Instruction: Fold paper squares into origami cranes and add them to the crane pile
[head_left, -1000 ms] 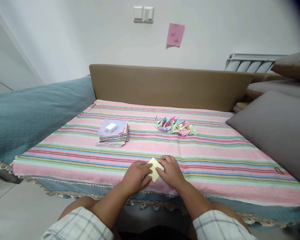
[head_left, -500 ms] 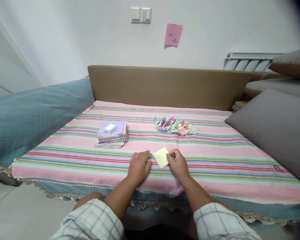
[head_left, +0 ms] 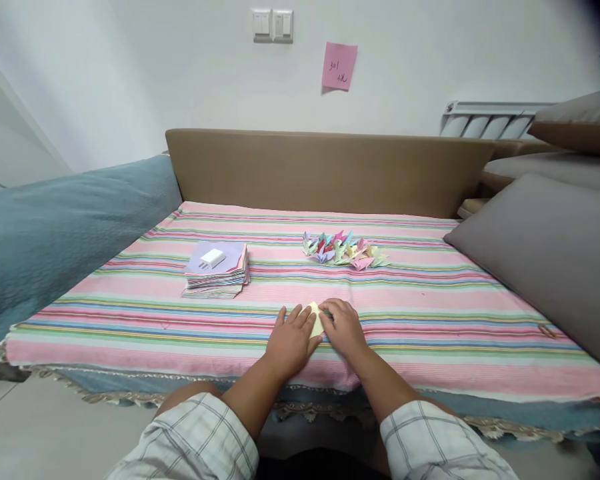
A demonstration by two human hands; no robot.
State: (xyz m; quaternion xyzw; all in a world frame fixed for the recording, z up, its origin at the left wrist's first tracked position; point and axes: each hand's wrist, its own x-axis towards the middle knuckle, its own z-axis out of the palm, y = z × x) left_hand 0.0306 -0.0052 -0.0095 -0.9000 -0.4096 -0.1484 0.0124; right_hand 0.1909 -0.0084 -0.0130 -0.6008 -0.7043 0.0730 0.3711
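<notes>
A small folded sheet of pale yellow paper (head_left: 317,323) lies on the striped cloth between my two hands, partly hidden under them. My left hand (head_left: 293,339) rests flat with its fingers spread, the fingertips over the paper's left side. From the other side, my right hand (head_left: 343,325) has its thumb and bent fingers closed at the paper's upper right edge. Beyond the hands sits a cluster of folded paper cranes (head_left: 347,251) in several colours.
A stack of coloured paper sheets (head_left: 216,270) stands to the left, with a white plug adapter (head_left: 213,258) on top. Grey cushions (head_left: 540,260) lean at the right. The striped cloth (head_left: 145,333) covers the seat, with a brown backrest (head_left: 325,172) behind.
My left hand has moved right onto the yellow paper, its fingers spreading. My right hand has shifted slightly left at the paper's edge, and less of the paper shows.
</notes>
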